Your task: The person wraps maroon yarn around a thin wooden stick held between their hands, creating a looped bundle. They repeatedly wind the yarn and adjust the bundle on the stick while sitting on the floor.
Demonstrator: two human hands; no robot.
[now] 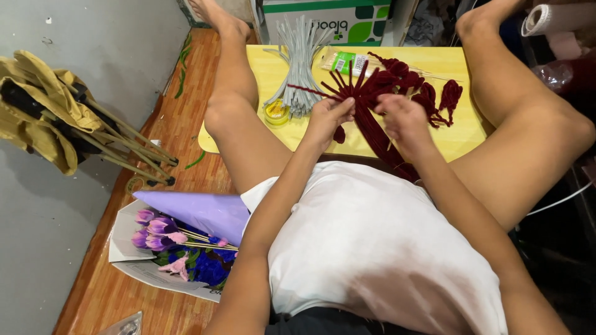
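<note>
My left hand [329, 118] and my right hand [403, 118] both grip a bunch of dark red fuzzy pipe cleaners [379, 87] over a low yellow table [453, 139]. The stems fan out away from me, and some at the right are coiled into small rolls [448, 96]. More dark red stems hang down between my hands toward my lap. A bundle of grey-white pipe cleaners [301, 59] lies left of the red ones. A small yellow tape roll [276, 111] sits by my left hand.
My bare legs flank the table. On the wooden floor at left lies a bouquet [180, 245] of purple and blue flowers in lilac paper. A yellow cloth on sticks [56, 111] leans on the grey wall. A packet of skewers [347, 62] and a cardboard box [329, 18] are beyond the table.
</note>
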